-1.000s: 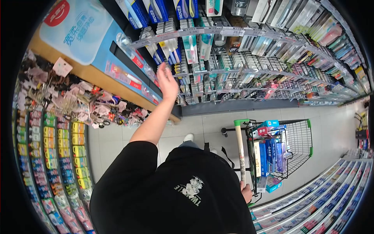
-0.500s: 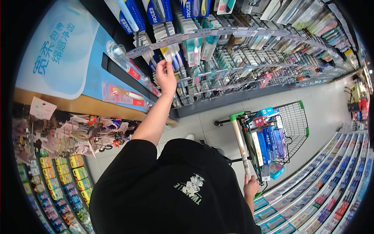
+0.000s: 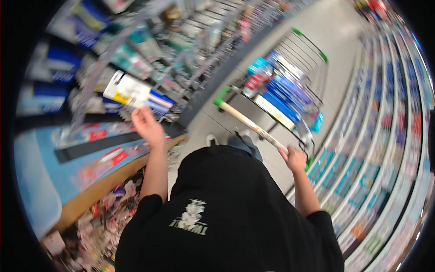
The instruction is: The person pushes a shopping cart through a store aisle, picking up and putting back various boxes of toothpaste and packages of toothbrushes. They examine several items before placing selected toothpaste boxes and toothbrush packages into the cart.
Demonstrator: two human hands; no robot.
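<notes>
My left hand [image 3: 148,126] pinches the lower edge of a flat toothbrush pack [image 3: 136,94], white and yellow with a blue end. The pack is tilted in front of the rack's hanging goods, and motion blurs its print. Closed round the pale handlebar [image 3: 251,123] of a shopping cart [image 3: 297,72] is my right hand [image 3: 294,157], near the bar's end. Inside the cart lie several boxes, among them a blue box [image 3: 280,100] and a red one [image 3: 258,84].
A rack of hanging packs [image 3: 136,59] stands on the left, beside a light blue display ledge [image 3: 34,158] with packaged toothbrushes. Below are hanging hair accessories [image 3: 108,213]. Long stocked shelves [image 3: 376,136] curve along the right. Tiled floor [image 3: 204,131] lies between.
My view has swung round. The pack in my left hand now shows clear in front of the rack, where before it was among the hanging goods. My right hand stays on the handlebar.
</notes>
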